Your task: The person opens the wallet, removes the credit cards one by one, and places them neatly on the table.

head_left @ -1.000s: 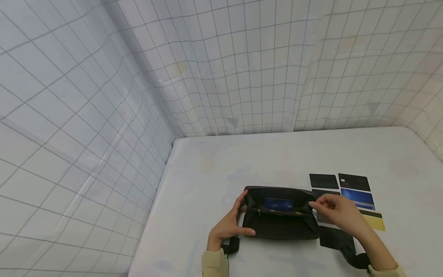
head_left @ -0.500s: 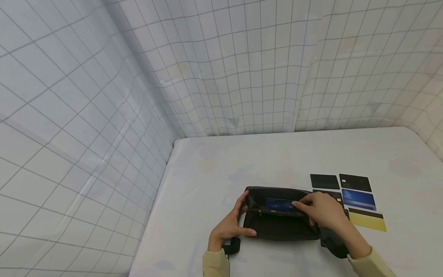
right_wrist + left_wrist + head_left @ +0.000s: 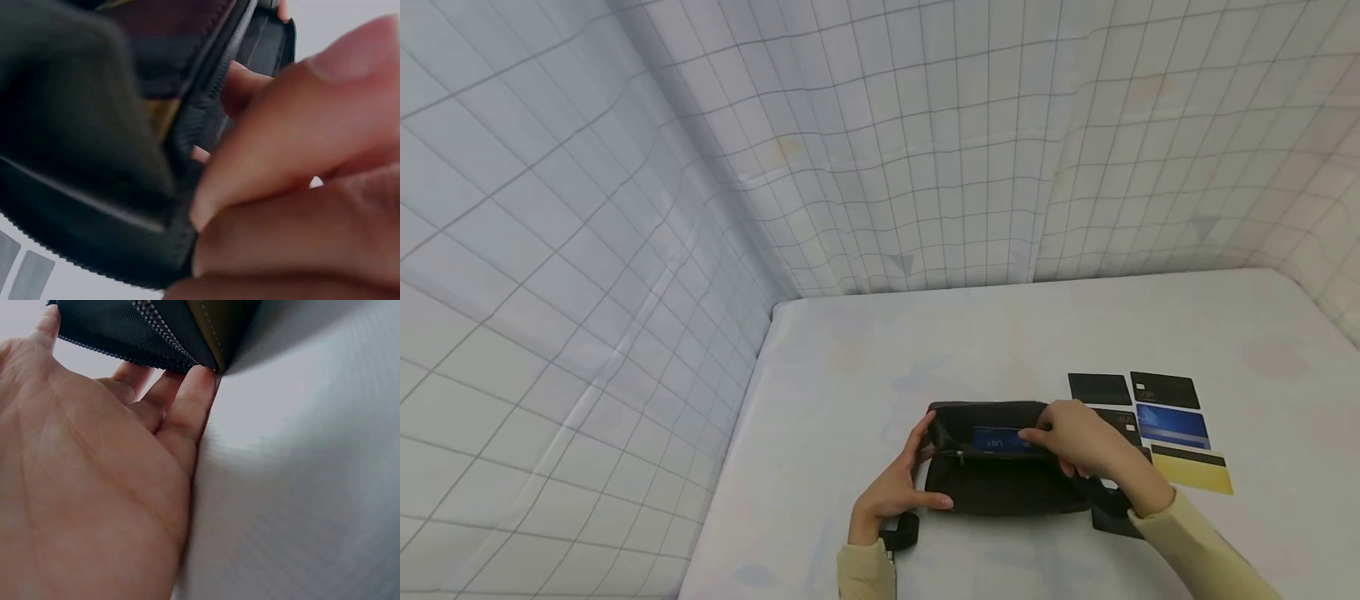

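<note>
A black zip-around wallet [image 3: 1003, 492] lies spread open on the table, a blue card [image 3: 988, 439] showing in its back compartment. My left hand [image 3: 891, 492] holds the wallet's left end, thumb at the front edge and fingers at the back. In the left wrist view, fingertips [image 3: 197, 381] press against its zipper edge. My right hand [image 3: 1078, 437] reaches into the wallet's right side, one fingertip at the blue card's right end. Up close in the right wrist view, its fingers [image 3: 262, 150] grip along the zipped inner divider [image 3: 209, 81]; that blue card is hidden there.
Right of the wallet lie a plain black card [image 3: 1099, 389], a black chip card [image 3: 1167, 390], a blue card [image 3: 1172, 426] and a yellow card [image 3: 1195, 473]. Darker cards are partly covered by the right arm. A gridded white curtain [image 3: 910, 167] hangs behind the white table [image 3: 842, 358].
My right hand has moved left from the wallet's right edge into its back compartment, now over the blue card's right end. The left hand keeps its hold at the left end.
</note>
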{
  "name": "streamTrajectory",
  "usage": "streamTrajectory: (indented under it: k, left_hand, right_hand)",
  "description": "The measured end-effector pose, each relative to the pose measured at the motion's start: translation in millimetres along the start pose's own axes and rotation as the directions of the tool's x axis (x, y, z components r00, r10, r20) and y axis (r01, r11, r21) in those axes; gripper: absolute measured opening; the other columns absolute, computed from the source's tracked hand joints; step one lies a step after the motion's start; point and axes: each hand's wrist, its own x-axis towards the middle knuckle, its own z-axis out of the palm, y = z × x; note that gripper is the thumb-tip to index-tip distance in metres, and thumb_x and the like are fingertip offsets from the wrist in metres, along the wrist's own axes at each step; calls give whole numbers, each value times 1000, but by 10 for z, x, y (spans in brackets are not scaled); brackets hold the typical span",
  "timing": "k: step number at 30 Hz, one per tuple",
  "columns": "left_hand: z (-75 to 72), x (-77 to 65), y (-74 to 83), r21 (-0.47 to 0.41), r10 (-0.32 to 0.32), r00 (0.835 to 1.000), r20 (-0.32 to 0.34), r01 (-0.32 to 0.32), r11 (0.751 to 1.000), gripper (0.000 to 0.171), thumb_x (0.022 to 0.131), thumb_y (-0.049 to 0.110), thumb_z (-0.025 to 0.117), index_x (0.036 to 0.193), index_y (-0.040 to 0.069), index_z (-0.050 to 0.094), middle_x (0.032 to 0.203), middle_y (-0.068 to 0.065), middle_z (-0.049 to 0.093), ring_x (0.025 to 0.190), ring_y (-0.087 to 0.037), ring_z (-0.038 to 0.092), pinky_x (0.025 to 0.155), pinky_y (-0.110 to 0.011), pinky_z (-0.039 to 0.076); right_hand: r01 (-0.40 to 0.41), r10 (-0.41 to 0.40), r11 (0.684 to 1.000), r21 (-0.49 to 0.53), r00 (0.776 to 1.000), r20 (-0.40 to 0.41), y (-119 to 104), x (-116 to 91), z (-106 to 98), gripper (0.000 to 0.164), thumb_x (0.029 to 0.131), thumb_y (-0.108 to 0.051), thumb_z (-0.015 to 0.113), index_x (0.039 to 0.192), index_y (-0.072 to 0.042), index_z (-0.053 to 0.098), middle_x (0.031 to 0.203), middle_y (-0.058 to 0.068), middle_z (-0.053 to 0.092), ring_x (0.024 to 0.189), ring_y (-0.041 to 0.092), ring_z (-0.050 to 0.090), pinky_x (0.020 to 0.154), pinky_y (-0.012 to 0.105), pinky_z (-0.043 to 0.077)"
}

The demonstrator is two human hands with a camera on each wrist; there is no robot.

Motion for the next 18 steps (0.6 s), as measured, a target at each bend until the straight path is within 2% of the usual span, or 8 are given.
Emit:
streamTrajectory:
  k: [4,9,11,13,18]
  left_hand:
    - [-4,-7,-1,3,-4,1000,-6,4,1000,108,81,15,78,154,20,-2,157,-10,-6,137,-33,24,109,-48,24]
    - [6,1,-3,-5,-2,1000,-4,2,1000,108,81,14,78,154,20,-1,157,-10,-6,137,-33,24,109,-48,25]
    - [12,9,-6,-7,0,1000,0,0,1000,107,81,14,78,154,21,-1,157,-9,-6,137,-32,24,109,-47,25]
    - [16,13,-9,-9,2,1000,2,-2,1000,107,81,14,78,154,22,-1,157,-9,-6,137,-32,24,109,-47,25]
    - [8,7,-8,-14,0,1000,-2,0,1000,108,81,15,78,154,22,-1,157,-7,-8,137,-32,23,109,-48,24]
  right_hand:
    - [7,-13,991,-133,999,-38,-81,27,25,33,93,-29,63,66,-11,64,37,0,45,29,10,41,36,27,41]
    - [4,-65,941,-338,984,-167,-146,47,86,45,88,-33,69,51,-13,53,39,-4,42,35,10,43,36,24,33]
    - [-7,-73,933,-360,975,-209,-153,64,106,46,86,-33,71,49,-13,52,42,-4,42,39,11,42,37,23,31]
    - [-19,-64,939,-342,971,-231,-149,80,121,42,84,-32,73,51,-12,57,46,-3,44,42,12,42,38,24,32]
    - [-10,-63,955,-297,970,-234,-121,111,147,29,82,-29,75,61,-10,67,51,-4,50,45,13,44,40,27,36]
